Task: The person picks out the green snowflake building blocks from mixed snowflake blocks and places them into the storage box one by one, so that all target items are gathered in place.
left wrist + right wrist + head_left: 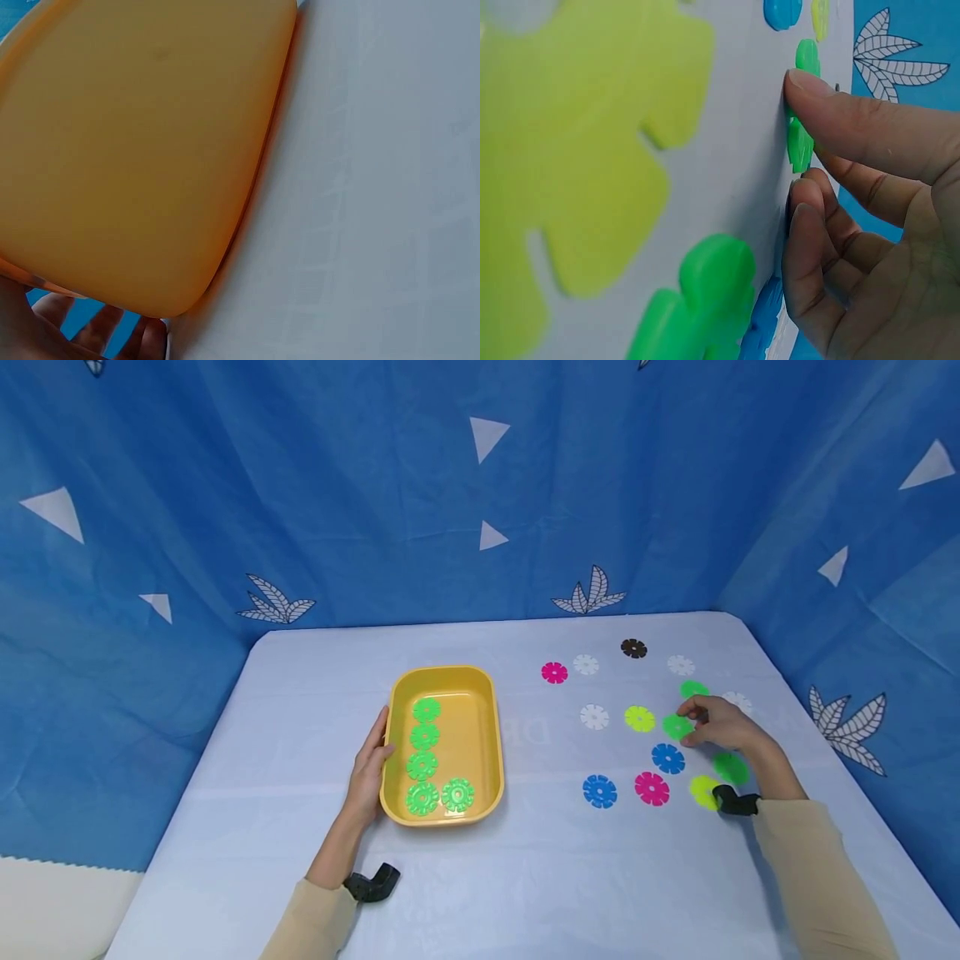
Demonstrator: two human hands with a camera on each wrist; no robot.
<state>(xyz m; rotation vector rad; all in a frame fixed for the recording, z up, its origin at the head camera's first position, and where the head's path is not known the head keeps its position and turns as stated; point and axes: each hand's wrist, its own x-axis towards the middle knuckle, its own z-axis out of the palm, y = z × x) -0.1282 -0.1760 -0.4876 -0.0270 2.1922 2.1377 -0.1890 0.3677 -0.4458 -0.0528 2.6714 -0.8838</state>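
My left hand (365, 778) holds the left wall of a yellow plastic tray (474, 727), thumb at the rim and fingers along the outside. Inside the tray lie several green notched plastic discs (424, 737), most in a column on the left. At the right of the table, my right hand (722, 724) pinches a green notched disc (676, 727) by its edge between thumb and forefinger. In the right wrist view that green disc (800, 142) shows beside the thumb; its far edge is partly hidden. The left wrist view shows the tray's outer side (142, 157).
Around the right hand lie more discs: green ones (731, 768), yellow ones (640, 719), blue ones (600, 792), pink ones (652, 788), white ones (595, 717) and a dark brown one (633, 648). A blue curtain (420, 510) hangs behind the white-covered table (322, 693).
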